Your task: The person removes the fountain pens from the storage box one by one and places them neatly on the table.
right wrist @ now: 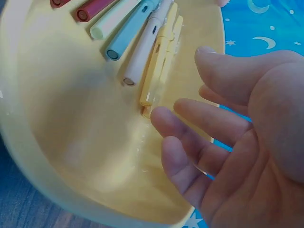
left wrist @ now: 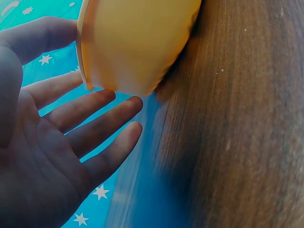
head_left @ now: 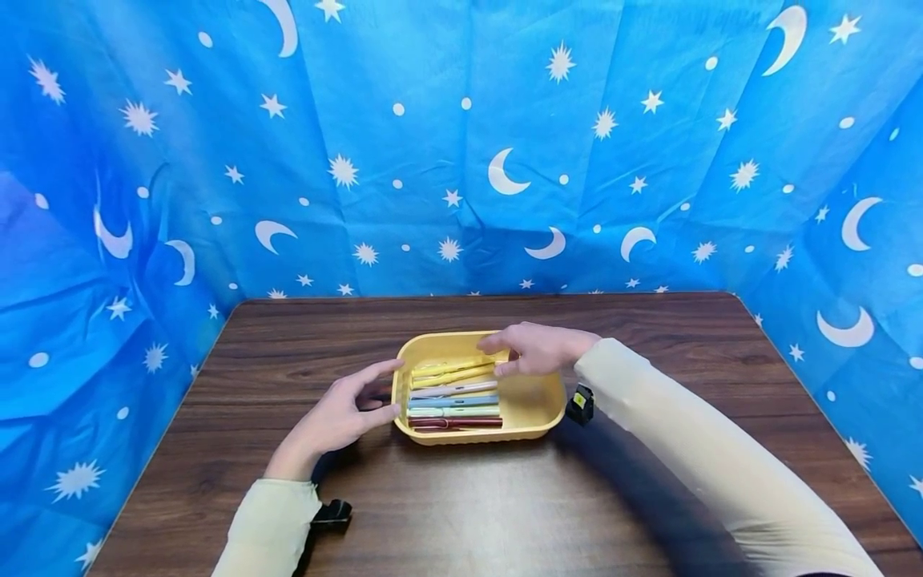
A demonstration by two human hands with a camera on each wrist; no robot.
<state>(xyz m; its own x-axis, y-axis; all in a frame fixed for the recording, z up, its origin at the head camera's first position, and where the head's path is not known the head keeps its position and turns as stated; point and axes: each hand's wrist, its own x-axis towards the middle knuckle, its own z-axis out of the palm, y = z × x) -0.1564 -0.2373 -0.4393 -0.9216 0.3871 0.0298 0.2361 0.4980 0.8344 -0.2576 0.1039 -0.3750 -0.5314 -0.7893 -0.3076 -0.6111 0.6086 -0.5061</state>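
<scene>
A yellow plastic basin stands on the table, with several slim capped pens lying side by side in its left part. From back to front these are yellow pens, a whitish pen, a blue pen, a pale green pen and dark red pens. My left hand touches the basin's left end, its fingers spread in the left wrist view. Over the basin's back rim hovers my right hand, fingers loosely bent beside the yellow pens, with nothing in its grasp.
Dark wood-grain tabletop surrounds the basin. A blue cloth printed with moons and stars hangs behind the table and along both sides. Each wrist carries a small black device, one on the left and one on the right.
</scene>
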